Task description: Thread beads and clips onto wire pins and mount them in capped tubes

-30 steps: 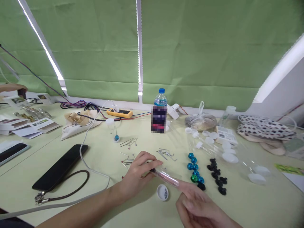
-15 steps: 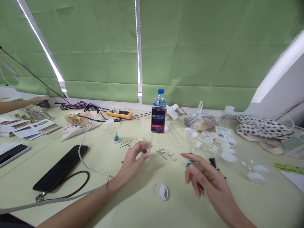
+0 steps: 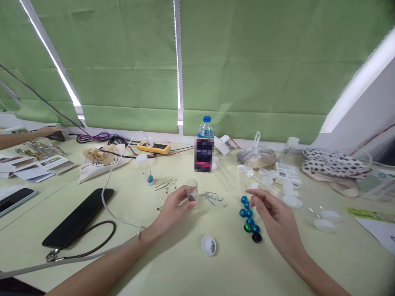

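My left hand (image 3: 174, 207) is closed around a small clear plastic tube (image 3: 191, 187), held upright just above or on the table, with something dark low inside it. My right hand (image 3: 274, 216) hovers at the right with index finger and thumb slightly apart and nothing visible between them. Beside its fingertips lie several shiny blue balls (image 3: 243, 213), a green ball (image 3: 247, 227) and a black round piece (image 3: 256, 237). Several L-shaped metal rods (image 3: 210, 199) lie between my hands. Nearer to me, a white cap (image 3: 204, 243) holds small grey bits.
Clear tubes with white caps (image 3: 292, 201) spread out beyond my right hand. A water bottle (image 3: 206, 133) stands at the back. Thin pins (image 3: 166, 185), a black phone (image 3: 78, 218) and a white cable (image 3: 108, 203) lie left. Another person's hand (image 3: 46, 131) shows far left.
My right hand has drawn its index finger and thumb closer together and shifted slightly right and up, uncovering the blue and green balls. My left hand still holds the tube, now more visible.
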A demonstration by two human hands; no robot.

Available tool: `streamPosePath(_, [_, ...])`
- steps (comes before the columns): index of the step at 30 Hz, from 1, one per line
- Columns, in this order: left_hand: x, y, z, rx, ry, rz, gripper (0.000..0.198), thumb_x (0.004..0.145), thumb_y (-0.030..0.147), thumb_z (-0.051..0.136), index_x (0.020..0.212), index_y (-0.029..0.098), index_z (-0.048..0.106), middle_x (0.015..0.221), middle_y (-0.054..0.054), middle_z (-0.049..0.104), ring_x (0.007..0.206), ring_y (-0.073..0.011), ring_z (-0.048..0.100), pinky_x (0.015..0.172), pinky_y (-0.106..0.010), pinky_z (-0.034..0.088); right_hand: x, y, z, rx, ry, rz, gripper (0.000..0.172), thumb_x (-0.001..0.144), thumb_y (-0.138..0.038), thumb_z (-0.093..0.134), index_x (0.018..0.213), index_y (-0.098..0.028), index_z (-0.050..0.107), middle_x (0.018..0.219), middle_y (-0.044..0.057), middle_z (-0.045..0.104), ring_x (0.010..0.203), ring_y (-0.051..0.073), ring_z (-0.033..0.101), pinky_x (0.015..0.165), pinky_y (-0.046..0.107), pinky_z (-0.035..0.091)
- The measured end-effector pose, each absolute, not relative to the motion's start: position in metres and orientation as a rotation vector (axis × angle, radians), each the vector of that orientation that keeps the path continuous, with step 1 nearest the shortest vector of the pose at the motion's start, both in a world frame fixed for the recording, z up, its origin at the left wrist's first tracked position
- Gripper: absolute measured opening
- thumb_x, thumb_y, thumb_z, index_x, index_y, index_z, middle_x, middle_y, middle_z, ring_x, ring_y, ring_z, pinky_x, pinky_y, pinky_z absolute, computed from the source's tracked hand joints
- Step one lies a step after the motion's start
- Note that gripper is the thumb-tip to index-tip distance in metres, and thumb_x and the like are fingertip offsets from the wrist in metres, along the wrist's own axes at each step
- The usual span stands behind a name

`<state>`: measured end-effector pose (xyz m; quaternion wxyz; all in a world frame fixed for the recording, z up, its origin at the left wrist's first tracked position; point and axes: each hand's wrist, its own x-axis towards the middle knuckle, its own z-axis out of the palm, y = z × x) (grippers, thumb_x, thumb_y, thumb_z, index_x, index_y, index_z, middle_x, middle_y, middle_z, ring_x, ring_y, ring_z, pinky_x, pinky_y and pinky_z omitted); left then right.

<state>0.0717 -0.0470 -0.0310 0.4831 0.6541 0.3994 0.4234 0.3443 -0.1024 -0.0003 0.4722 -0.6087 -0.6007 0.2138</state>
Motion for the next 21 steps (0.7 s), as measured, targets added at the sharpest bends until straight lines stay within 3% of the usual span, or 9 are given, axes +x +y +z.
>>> streamPosePath(6, [0.072, -0.044, -0.025, 1.621, 1.017, 1.008, 0.015, 0.080, 0.025, 0.066, 0.093, 0.018, 0.064, 0.102, -0.006, 0.067, 0.106, -0.0242, 0.061, 0.096, -0.036, 0.045, 0.367, -0.087, 0.006, -1.611, -1.472, 0.261, 0.027, 0.092, -0.040, 0.046, 0.103, -0.023, 0.064, 0.072, 0.000, 0.055, 0.057, 0.016, 0.048, 0.051, 0.026, 0.039])
streamPosePath(9, [0.072, -0.044, -0.027, 1.618, 1.022, 0.999, 0.020, 0.078, 0.023, 0.068, 0.096, 0.018, 0.064, 0.102, -0.006, 0.068, 0.100, -0.0227, 0.062, 0.093, -0.035, 0.047, 0.386, -0.077, 0.008, -1.687, -1.539, 0.129, 0.028, 0.089, -0.038, 0.045, 0.103, -0.023, 0.064, 0.081, 0.001, 0.057, 0.056, 0.015, 0.047, 0.055, 0.028, 0.040])
streamPosePath(15, [0.073, -0.050, -0.028, 1.665, 1.032, 0.980, 0.013, 0.074, 0.019, 0.071, 0.083, 0.020, 0.061, 0.085, 0.000, 0.063, 0.087, -0.0181, 0.060, 0.082, -0.030, 0.046, 0.427, -0.062, 0.008, -1.887, -1.642, -0.119, 0.031, 0.089, -0.037, 0.040, 0.100, -0.021, 0.065, 0.101, 0.007, 0.064, 0.066, 0.019, 0.057, 0.064, 0.034, 0.042])
streamPosePath(21, [0.078, -0.057, -0.024, 1.669, 1.050, 0.922, 0.016, 0.074, 0.017, 0.070, 0.080, 0.020, 0.056, 0.089, 0.000, 0.061, 0.086, -0.0171, 0.057, 0.073, -0.026, 0.045, 0.460, -0.059, 0.007, -2.045, -1.679, -0.254, 0.035, 0.091, -0.036, 0.036, 0.099, -0.018, 0.065, 0.107, 0.012, 0.067, 0.081, 0.027, 0.063, 0.063, 0.036, 0.041])
